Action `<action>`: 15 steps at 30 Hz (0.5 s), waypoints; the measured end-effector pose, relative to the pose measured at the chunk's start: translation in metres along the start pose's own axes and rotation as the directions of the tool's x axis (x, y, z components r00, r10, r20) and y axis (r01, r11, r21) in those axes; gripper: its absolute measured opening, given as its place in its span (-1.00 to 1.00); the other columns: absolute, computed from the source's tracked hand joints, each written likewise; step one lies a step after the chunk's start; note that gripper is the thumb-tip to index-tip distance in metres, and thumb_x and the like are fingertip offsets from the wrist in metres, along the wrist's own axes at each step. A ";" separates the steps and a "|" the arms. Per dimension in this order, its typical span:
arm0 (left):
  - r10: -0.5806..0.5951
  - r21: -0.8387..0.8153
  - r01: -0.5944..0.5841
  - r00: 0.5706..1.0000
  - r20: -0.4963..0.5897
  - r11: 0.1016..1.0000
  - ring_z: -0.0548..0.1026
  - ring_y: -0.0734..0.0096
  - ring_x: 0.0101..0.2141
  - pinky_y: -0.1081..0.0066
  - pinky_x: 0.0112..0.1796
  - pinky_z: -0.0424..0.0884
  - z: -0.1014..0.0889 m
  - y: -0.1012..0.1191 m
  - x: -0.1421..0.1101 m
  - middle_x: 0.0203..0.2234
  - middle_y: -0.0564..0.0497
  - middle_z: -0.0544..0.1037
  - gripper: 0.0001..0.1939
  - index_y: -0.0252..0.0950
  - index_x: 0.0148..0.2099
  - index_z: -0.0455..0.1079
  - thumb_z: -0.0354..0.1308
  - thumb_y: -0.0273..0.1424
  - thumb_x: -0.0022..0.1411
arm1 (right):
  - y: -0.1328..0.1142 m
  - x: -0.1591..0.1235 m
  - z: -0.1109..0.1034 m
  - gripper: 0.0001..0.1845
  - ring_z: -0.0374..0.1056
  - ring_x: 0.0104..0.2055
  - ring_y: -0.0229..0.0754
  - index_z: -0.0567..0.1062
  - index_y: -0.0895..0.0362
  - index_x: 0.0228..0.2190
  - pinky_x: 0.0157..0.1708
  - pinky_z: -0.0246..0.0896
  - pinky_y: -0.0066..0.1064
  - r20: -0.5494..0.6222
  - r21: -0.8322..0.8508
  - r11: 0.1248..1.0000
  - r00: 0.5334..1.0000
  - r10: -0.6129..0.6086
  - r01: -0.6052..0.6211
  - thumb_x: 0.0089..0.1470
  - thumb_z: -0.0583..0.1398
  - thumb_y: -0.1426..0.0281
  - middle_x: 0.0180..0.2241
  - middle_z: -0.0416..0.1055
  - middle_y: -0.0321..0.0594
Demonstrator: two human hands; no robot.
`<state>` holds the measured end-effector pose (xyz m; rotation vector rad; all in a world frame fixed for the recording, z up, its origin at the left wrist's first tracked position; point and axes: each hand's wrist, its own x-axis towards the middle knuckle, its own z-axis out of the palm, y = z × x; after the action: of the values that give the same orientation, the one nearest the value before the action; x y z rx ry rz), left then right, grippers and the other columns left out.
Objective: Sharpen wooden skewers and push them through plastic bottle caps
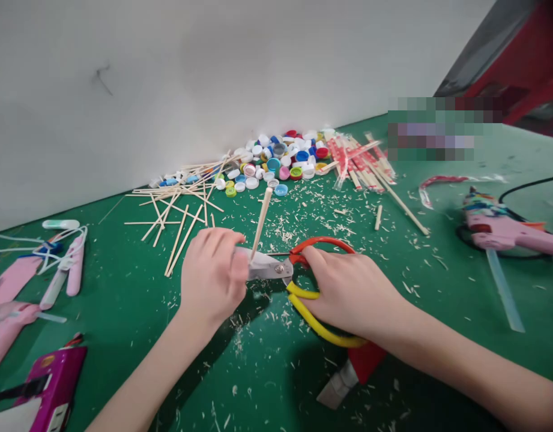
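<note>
My right hand (348, 291) grips a pair of scissors (269, 267) by its red and yellow handles, and the blades point left. A pale wooden chopstick (261, 222) rises tilted between the blades and my left hand (215, 270). The fingers of my left hand are curled around its lower end, slightly blurred. Its lower tip is hidden by the fingers and blades. Small wood shavings (294, 216) lie scattered over the green table below and behind the scissors.
Thin sticks (177, 204) lie back left, beside a pile of bottle caps (276, 159). Wrapped chopsticks (361, 159) are at back right. A pink glue gun (496, 231) lies right; pink tools (15, 300) and a purple box (55, 384) lie left. A red-handled tool (366, 360) is beneath my right arm.
</note>
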<state>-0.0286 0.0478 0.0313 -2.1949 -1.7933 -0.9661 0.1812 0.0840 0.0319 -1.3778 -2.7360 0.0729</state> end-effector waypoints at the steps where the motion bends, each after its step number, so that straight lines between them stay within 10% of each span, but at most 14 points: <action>1: 0.094 0.094 -0.097 0.995 0.032 0.991 0.34 0.31 -0.26 0.31 -0.22 0.20 0.000 0.001 0.000 -0.38 -0.06 0.49 -0.57 -0.29 -0.32 0.37 -0.28 -0.24 0.33 | -0.001 -0.001 0.000 -0.68 0.37 -0.51 -0.11 0.33 0.14 -0.35 -0.58 -0.24 -0.36 -0.018 0.005 1.000 1.000 -0.018 0.018 0.00 0.08 0.13 -0.50 0.46 -0.19; 6: 0.354 0.382 -0.348 0.933 0.057 0.856 0.23 0.36 -0.50 0.33 -0.40 0.07 0.004 0.002 -0.001 -0.63 -0.02 0.33 -0.55 -0.28 -0.51 0.33 -0.14 -0.13 0.25 | -0.001 -0.005 0.002 -0.78 0.33 -0.56 -0.13 0.29 0.12 -0.42 -0.57 -0.26 -0.37 -0.111 -0.020 0.995 0.989 -0.095 0.093 0.05 0.05 0.21 -0.57 0.40 -0.23; 15: 0.276 0.361 -0.274 0.960 0.048 0.891 0.18 0.41 -0.53 0.36 -0.43 0.03 -0.001 0.008 0.003 -0.67 0.04 0.26 -0.61 -0.25 -0.57 0.27 0.00 -0.09 0.14 | -0.003 -0.006 0.004 -0.86 0.28 -0.57 -0.19 0.26 0.10 -0.46 -0.56 -0.26 -0.36 -0.144 -0.052 0.992 0.982 -0.124 0.117 0.02 0.04 0.28 -0.60 0.34 -0.25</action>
<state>-0.0215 0.0476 0.0360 -2.1219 -1.4589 -0.5256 0.1816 0.0771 0.0274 -1.1724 -2.7045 -0.0925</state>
